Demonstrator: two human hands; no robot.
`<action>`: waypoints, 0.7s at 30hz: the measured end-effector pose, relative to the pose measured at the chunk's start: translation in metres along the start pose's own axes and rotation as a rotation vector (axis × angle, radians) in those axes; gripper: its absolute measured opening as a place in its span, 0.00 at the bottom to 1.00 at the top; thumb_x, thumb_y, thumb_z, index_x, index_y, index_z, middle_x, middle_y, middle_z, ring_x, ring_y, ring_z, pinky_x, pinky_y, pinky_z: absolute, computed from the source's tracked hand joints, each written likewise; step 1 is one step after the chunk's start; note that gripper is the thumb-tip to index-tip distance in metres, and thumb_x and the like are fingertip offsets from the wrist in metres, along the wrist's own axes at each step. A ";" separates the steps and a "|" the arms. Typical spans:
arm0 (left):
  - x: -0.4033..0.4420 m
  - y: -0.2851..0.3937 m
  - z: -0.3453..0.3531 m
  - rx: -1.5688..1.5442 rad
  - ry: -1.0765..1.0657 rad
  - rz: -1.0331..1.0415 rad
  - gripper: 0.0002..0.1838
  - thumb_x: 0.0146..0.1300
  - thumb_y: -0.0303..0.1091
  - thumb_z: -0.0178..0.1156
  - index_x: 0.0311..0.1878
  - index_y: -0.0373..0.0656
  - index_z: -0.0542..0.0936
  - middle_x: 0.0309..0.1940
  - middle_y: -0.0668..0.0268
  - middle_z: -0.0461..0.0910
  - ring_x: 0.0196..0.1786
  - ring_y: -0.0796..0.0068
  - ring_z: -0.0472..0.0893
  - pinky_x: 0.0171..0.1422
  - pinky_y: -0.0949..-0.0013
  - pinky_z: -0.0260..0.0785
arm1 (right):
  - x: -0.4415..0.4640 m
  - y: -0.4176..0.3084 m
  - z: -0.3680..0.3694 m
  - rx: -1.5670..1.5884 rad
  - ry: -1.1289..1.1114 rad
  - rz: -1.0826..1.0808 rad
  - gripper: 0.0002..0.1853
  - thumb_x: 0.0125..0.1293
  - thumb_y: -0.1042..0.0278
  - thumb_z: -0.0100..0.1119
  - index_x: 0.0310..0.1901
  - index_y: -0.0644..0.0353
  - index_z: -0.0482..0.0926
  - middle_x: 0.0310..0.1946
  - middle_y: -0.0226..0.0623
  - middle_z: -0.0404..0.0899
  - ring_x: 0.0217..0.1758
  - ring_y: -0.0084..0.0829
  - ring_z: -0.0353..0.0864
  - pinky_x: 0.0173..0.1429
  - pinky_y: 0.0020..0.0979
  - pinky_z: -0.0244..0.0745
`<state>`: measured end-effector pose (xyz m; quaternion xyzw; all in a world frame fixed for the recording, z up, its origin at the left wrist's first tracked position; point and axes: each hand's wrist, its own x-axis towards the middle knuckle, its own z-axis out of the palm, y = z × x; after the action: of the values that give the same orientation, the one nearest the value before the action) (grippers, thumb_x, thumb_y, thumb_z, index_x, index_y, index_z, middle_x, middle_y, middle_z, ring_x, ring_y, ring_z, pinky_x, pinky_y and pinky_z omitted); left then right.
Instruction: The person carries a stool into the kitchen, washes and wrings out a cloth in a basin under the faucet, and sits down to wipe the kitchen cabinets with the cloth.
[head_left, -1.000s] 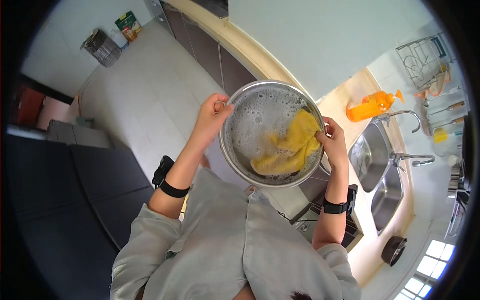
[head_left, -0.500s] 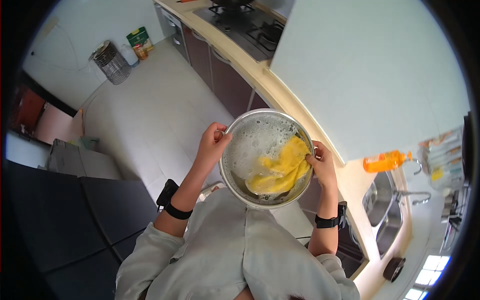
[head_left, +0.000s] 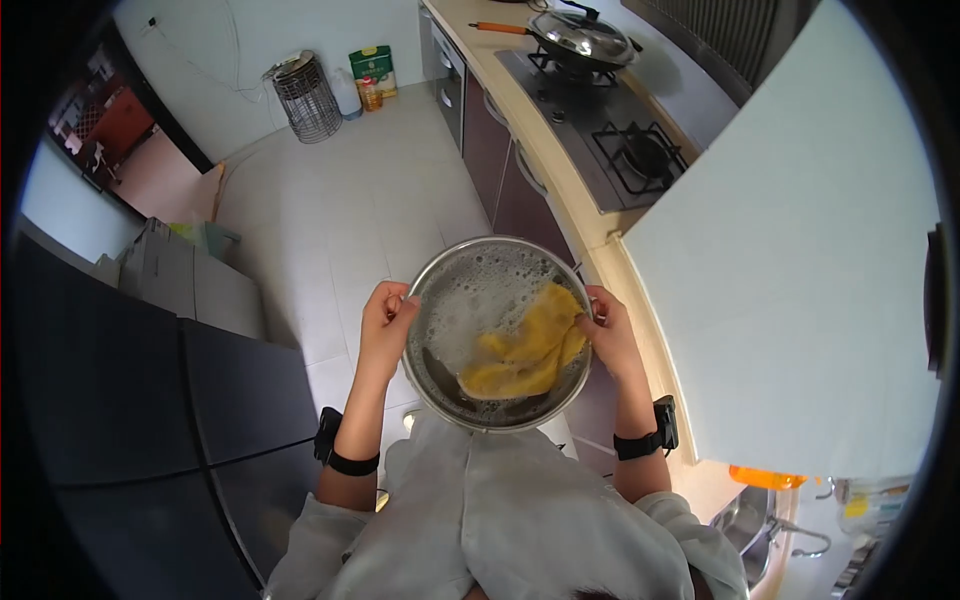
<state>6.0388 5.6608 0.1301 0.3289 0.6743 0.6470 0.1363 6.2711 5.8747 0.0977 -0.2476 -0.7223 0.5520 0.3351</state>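
A round metal basin (head_left: 428,402) of foamy water is held in front of my body, between both hands. Inside it, towards the right, lies a wet yellow cloth (head_left: 530,350), partly under the suds. My left hand (head_left: 388,320) is closed on the left rim, its thumb over the edge. On the opposite side, my right hand (head_left: 608,325) grips the rim, with the thumb close to the cloth's edge; whether it pinches the cloth as well, I cannot tell.
To the right runs a counter (head_left: 655,345) with a gas stove (head_left: 600,130) and a lidded wok (head_left: 585,38). A sink (head_left: 745,525) and an orange bottle (head_left: 765,477) are at the lower right. A dark fridge (head_left: 100,400) stands left. Across the tiled floor (head_left: 340,190) is a wire basket (head_left: 307,100).
My view has turned away from the sink, bringing more of the stove and wok into sight. The basin stays in both hands, now a little lower and further left in view.
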 end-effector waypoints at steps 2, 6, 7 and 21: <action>-0.008 0.005 0.002 -0.031 0.042 -0.006 0.04 0.63 0.23 0.57 0.40 0.42 0.74 0.22 0.80 0.66 0.26 0.90 0.63 0.32 0.81 0.54 | 0.007 -0.008 -0.012 -0.004 -0.071 0.054 0.19 0.58 0.83 0.54 0.53 0.65 0.73 0.31 0.26 0.75 0.35 0.18 0.74 0.44 0.22 0.68; -0.002 0.036 0.018 -0.165 0.196 -0.027 0.04 0.61 0.24 0.59 0.38 0.40 0.74 0.18 0.81 0.60 0.23 0.91 0.57 0.27 0.81 0.48 | 0.039 -0.030 -0.028 0.023 -0.192 -0.003 0.20 0.59 0.82 0.55 0.54 0.66 0.71 0.40 0.31 0.79 0.45 0.22 0.78 0.52 0.23 0.70; -0.001 0.040 0.019 -0.185 0.210 -0.047 0.04 0.61 0.24 0.59 0.38 0.40 0.74 0.18 0.81 0.61 0.22 0.90 0.58 0.27 0.81 0.49 | 0.044 -0.036 -0.029 -0.007 -0.202 -0.002 0.20 0.58 0.81 0.55 0.54 0.66 0.71 0.41 0.33 0.79 0.46 0.23 0.78 0.53 0.24 0.71; 0.042 0.160 0.015 0.070 0.172 -0.084 0.04 0.62 0.25 0.58 0.38 0.40 0.74 0.19 0.81 0.59 0.23 0.90 0.57 0.28 0.80 0.50 | 0.076 -0.101 -0.043 -0.012 -0.060 -0.060 0.22 0.52 0.77 0.57 0.52 0.64 0.73 0.21 0.34 0.67 0.26 0.24 0.68 0.32 0.28 0.66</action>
<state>6.0595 5.6899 0.2917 0.2482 0.7189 0.6426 0.0935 6.2551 5.9303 0.2181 -0.2111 -0.7423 0.5447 0.3281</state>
